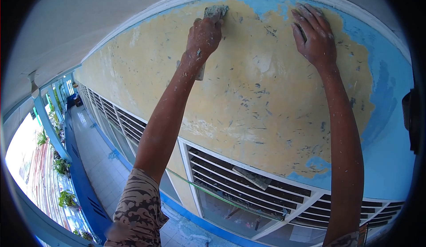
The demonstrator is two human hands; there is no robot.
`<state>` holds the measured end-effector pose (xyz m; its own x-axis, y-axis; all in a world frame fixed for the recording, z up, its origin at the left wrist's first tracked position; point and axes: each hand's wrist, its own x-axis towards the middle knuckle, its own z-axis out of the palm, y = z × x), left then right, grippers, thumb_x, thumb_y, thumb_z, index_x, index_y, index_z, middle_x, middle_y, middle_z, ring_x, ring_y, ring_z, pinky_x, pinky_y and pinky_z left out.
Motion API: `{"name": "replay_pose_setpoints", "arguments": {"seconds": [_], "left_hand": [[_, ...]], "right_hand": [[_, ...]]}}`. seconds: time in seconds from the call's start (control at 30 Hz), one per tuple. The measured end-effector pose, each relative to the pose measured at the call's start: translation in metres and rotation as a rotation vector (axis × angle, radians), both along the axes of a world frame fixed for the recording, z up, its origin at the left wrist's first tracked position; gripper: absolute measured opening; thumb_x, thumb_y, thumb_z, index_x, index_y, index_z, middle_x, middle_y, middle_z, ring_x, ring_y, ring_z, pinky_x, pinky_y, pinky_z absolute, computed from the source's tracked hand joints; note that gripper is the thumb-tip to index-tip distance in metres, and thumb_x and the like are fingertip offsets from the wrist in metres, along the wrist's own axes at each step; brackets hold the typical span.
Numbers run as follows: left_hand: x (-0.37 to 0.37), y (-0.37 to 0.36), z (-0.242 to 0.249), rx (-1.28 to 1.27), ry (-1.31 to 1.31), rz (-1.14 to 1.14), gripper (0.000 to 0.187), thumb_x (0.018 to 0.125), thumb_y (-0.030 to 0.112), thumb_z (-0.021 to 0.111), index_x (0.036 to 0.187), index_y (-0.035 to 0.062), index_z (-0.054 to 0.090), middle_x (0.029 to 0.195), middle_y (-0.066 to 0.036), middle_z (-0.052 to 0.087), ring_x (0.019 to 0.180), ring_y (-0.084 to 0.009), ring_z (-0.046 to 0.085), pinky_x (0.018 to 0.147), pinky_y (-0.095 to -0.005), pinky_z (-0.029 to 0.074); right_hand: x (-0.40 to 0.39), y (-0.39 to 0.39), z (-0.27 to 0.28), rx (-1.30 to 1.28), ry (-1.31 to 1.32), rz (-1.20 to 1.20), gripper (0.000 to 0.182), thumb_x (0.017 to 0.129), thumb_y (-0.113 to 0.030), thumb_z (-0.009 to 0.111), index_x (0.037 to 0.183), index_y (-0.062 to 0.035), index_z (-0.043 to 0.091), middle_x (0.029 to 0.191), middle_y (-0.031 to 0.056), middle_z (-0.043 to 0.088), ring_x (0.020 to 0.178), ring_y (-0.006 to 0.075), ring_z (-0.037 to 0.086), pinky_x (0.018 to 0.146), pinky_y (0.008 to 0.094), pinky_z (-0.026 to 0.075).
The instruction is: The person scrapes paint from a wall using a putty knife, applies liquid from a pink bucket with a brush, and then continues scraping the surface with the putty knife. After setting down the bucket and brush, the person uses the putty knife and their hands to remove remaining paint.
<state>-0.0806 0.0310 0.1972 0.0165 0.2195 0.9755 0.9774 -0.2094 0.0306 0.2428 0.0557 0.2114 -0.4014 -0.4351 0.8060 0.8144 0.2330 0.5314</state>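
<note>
High on the wall, my left hand (204, 36) is closed around a scraper (216, 11), whose speckled flat blade lies at the wall near the white moulding. Part of its handle end shows below my wrist. My right hand (316, 38) rests on the wall to the right, fingers spread and holding nothing. Between and below my hands, the wall (262, 69) shows a yellowish surface with dark nicks and pale patches. Blue paint (390, 78) remains along its top edge and right side. Paint flecks dot both my forearms.
Below are louvered windows (222, 176) with a flat board-like piece (252, 177) lying across the slats. A white moulding (177, 8) borders the ceiling. At the lower left, a tiled walkway (95, 151) runs beside a blue ledge and potted plants (66, 198).
</note>
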Motion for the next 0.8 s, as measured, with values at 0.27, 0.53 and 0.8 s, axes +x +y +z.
{"name": "replay_pose_setpoints", "arguments": {"seconds": [0.27, 0.53, 0.8], "left_hand": [[0.007, -0.009, 0.013, -0.068, -0.122, -0.072, 0.043, 0.103, 0.039, 0.054, 0.137, 0.0167, 0.066, 0.1, -0.026, 0.073, 0.096, -0.0454, 0.07, 0.09, -0.0525, 0.055], [0.014, -0.013, 0.02, -0.141, -0.113, -0.064, 0.037, 0.104, 0.033, 0.051, 0.129, 0.0119, 0.069, 0.108, -0.028, 0.07, 0.108, -0.0474, 0.065, 0.096, -0.0548, 0.054], [0.023, -0.013, 0.018, -0.135, -0.223, -0.093, 0.039, 0.102, 0.032, 0.054, 0.132, 0.0114, 0.068, 0.099, -0.027, 0.073, 0.095, -0.0448, 0.07, 0.086, -0.0533, 0.056]], "right_hand": [[-0.001, -0.003, -0.001, 0.0, -0.003, -0.017, 0.031, 0.095, -0.023, 0.068, 0.124, -0.0117, 0.072, 0.135, 0.0054, 0.066, 0.132, 0.0246, 0.056, 0.115, 0.0436, 0.043], [-0.001, 0.001, -0.002, 0.008, -0.001, -0.009, 0.031, 0.095, -0.023, 0.068, 0.123, -0.0111, 0.073, 0.135, 0.0056, 0.067, 0.132, 0.0248, 0.056, 0.115, 0.044, 0.043], [-0.001, 0.001, -0.003, -0.009, 0.0, 0.001, 0.031, 0.095, -0.023, 0.068, 0.123, -0.011, 0.072, 0.134, 0.0055, 0.066, 0.132, 0.0249, 0.056, 0.116, 0.0438, 0.042]]}}
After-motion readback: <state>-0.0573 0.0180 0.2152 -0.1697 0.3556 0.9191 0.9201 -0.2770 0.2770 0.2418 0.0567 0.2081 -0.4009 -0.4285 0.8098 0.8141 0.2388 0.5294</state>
